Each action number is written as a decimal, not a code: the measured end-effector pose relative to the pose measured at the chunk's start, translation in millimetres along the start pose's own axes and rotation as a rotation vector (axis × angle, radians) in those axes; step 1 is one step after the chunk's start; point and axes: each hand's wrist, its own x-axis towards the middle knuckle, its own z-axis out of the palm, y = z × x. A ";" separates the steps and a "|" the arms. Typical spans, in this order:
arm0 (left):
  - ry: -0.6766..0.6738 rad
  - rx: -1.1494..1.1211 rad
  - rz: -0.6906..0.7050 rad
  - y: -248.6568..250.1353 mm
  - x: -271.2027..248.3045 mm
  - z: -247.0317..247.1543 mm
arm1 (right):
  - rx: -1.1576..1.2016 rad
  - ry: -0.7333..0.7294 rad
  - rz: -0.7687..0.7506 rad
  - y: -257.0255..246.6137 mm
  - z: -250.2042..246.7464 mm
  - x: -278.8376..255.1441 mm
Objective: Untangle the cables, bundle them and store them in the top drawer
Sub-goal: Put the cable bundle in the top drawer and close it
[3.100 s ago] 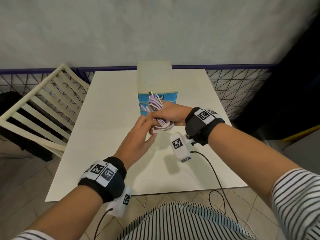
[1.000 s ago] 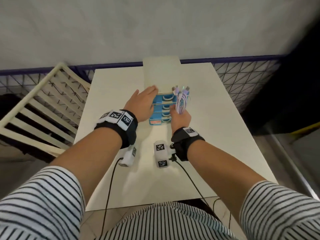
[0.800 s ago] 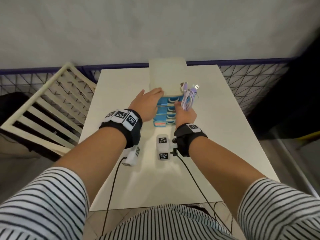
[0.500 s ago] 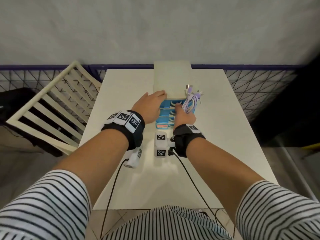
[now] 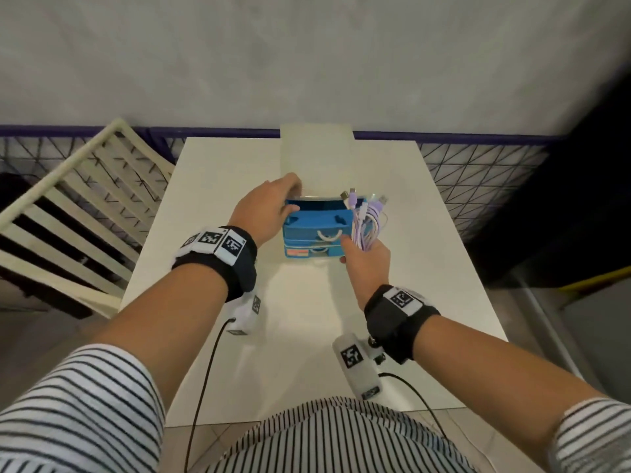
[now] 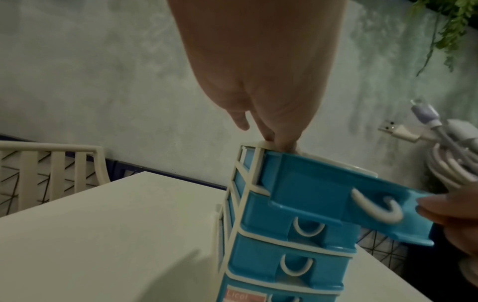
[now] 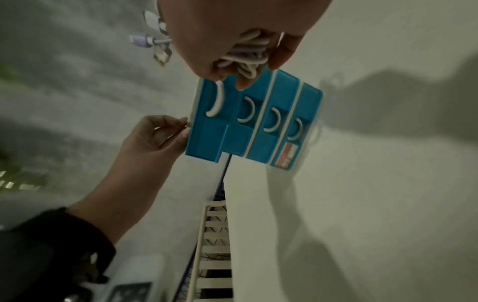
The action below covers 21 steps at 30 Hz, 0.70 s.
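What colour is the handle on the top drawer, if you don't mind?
White handle on a blue drawer; clearest in the left wrist view.

The drawer unit [image 5: 316, 230] stands mid-table [image 5: 218, 186], its top drawer [image 5: 317, 218] pulled toward six o'clock; cable bundle [image 5: 367, 223] at three o'clock, chair [image 5: 68, 206] at nine.

1. White rectangular table [image 5: 211, 213], its far edge against a grey wall.
2. Small drawer unit [image 5: 316, 249], cream frame with blue drawers, standing upright on the table near the far edge, midway across; top drawer [image 5: 317, 223] pulled out.
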 end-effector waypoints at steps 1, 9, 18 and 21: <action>-0.002 -0.002 0.000 1.0 0.2 -0.4 | -0.061 0.002 -0.047 -5.0 -4.8 3.5; -0.246 -0.007 -0.043 3.5 -2.5 -4.8 | -0.857 -0.293 -0.359 -95.9 -20.0 45.6; -0.330 -0.216 -0.202 12.9 -6.3 -16.5 | -1.441 -0.661 -0.381 -119.1 -7.7 46.4; -0.398 -0.196 -0.202 12.7 -3.9 -20.1 | -1.544 -0.685 -0.342 -117.8 -1.4 45.7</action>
